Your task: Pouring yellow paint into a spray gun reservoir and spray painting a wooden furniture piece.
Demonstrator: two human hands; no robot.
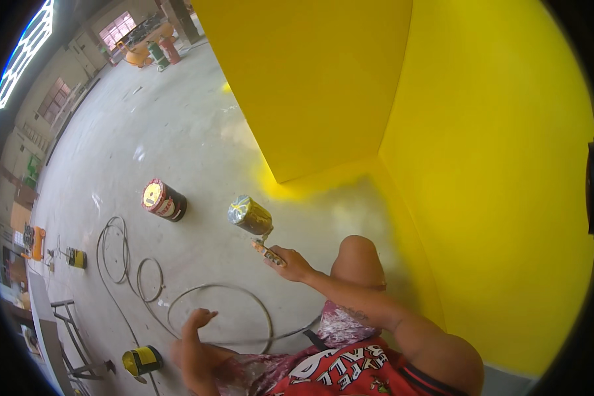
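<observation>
My right hand [290, 264] is closed around the handle of a paint spray gun [268, 253], held out ahead of my right knee. The gun's paint-smeared cup [252, 216] has a silvery, yellow-streaked top and sits just beyond the hand. Over by my left knee, my left hand [201, 319] hangs free, its fingers loosely stretched and nothing visible in them. A glossy yellow surface [495, 165] rises on my right and joins a yellow panel [310, 86] ahead. Yellow overspray [303, 191] covers the floor along their lower edges.
A dark paint can [171, 206] stands left of the gun. A hose [270, 320] loops over the concrete floor behind my left hand. Yellow-marked cans [142, 360] [76, 257] and a metal frame [72, 336] stand at left. Gas cylinders [158, 56] stand far off.
</observation>
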